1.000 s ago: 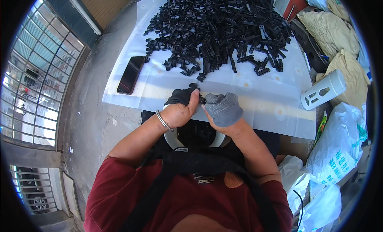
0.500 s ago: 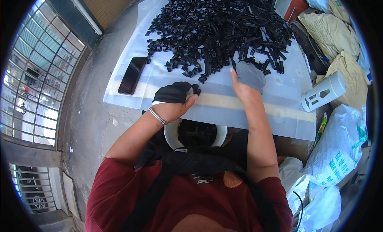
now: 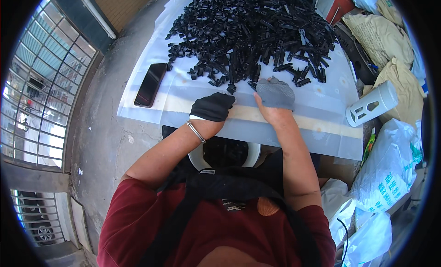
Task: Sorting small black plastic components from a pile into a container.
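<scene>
My left hand (image 3: 212,107), in a black fingerless glove with a bangle at the wrist, is closed over the table's near edge. Whatever sits in its fingers is hidden by the glove. To its right, my right hand (image 3: 276,96) wears a grey glove and pinches a narrow black plastic piece (image 3: 252,85), whose tip points left toward the other hand. A small gap separates the two hands. Just beyond them spreads a big heap of black plastic parts (image 3: 248,32), with curled clip-like pieces on the left and long flat ones on the right.
A phone (image 3: 151,85) lies at the table's left side. The table has a pale plastic cover (image 3: 321,136). Below its front edge stands a white bucket (image 3: 196,159) with dark contents. At right are a grey-white slotted cylinder (image 3: 373,104) and stuffed sacks (image 3: 386,168).
My left hand has moved right and rolled knuckles-up. My right hand has drawn back from the heap, nearer to the left, with the black plastic piece in its fingers.
</scene>
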A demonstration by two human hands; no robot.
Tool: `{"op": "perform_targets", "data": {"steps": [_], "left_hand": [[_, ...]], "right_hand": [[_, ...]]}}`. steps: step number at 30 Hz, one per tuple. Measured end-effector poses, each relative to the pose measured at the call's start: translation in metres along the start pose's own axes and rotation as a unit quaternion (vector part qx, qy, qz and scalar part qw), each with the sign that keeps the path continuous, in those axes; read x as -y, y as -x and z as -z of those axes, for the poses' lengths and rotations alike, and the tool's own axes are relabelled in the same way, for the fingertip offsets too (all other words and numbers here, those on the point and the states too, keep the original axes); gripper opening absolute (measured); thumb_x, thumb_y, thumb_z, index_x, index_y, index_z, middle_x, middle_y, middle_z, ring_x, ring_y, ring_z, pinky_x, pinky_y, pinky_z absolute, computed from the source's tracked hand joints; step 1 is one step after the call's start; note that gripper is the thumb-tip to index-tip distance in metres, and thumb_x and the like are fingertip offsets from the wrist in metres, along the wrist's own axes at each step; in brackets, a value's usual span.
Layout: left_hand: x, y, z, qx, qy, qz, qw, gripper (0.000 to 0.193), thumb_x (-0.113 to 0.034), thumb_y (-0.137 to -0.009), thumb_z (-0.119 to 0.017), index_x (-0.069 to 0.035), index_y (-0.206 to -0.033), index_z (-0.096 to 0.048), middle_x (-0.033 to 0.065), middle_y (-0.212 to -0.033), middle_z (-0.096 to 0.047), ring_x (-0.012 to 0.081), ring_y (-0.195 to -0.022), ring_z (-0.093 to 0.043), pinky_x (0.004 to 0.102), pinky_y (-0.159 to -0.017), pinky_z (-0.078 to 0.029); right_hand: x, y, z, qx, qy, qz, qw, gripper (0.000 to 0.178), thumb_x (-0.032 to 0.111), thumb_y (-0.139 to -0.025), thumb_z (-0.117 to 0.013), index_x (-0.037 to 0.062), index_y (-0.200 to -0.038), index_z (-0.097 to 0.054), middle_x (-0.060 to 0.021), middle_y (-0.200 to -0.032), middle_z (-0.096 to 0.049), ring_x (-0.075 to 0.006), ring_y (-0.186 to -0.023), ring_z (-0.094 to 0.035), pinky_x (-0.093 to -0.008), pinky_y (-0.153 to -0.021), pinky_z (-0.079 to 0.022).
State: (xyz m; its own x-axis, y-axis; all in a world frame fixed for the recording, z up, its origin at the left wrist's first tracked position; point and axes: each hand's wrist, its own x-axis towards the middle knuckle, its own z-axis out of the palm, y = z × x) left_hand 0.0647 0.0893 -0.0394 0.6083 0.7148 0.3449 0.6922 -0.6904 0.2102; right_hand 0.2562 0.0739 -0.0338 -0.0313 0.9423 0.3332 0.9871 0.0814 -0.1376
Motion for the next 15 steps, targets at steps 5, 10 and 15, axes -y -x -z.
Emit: {"op": "perform_targets", "data": {"steps": [5, 10, 15], "left_hand": [[0.013, 0.002, -0.009, 0.002, 0.007, -0.020, 1.000, 0.019, -0.010, -0.074, -0.051, -0.005, -0.091, -0.059, 0.0138, -0.080, -0.059, 0.0299, -0.070, -0.058, 0.0383, -0.063, -0.048], [0.007, 0.009, 0.000, -0.063, 0.041, -0.015, 0.997, 0.017, -0.008, -0.072, -0.056, -0.005, -0.089, -0.058, 0.0137, -0.078, -0.058, 0.0303, -0.068, -0.058, 0.0383, -0.060, -0.047], [-0.012, 0.004, 0.000, -0.106, 0.103, -0.007, 0.989, 0.017, -0.008, -0.073, -0.053, -0.005, -0.089, -0.057, 0.0143, -0.072, -0.059, 0.0314, -0.065, -0.058, 0.0389, -0.057, -0.047]], "right_hand": [[-0.003, 0.004, -0.021, -0.049, -0.052, 0.078, 0.994, 0.025, 0.021, -0.080, -0.054, 0.0020, -0.097, -0.057, -0.0181, -0.091, -0.059, -0.0343, -0.084, -0.055, -0.0438, -0.075, -0.043], [0.023, 0.023, -0.002, -0.029, -0.234, 0.058, 0.970, 0.027, 0.024, -0.081, -0.054, 0.0008, -0.094, -0.058, -0.0180, -0.085, -0.059, -0.0359, -0.080, -0.055, -0.0425, -0.072, -0.043], [0.042, 0.033, -0.013, -0.066, -0.286, 0.051, 0.955, 0.030, 0.032, -0.077, -0.058, 0.0025, -0.084, -0.060, -0.0146, -0.077, -0.060, -0.0333, -0.072, -0.056, -0.0416, -0.067, -0.043]]}}
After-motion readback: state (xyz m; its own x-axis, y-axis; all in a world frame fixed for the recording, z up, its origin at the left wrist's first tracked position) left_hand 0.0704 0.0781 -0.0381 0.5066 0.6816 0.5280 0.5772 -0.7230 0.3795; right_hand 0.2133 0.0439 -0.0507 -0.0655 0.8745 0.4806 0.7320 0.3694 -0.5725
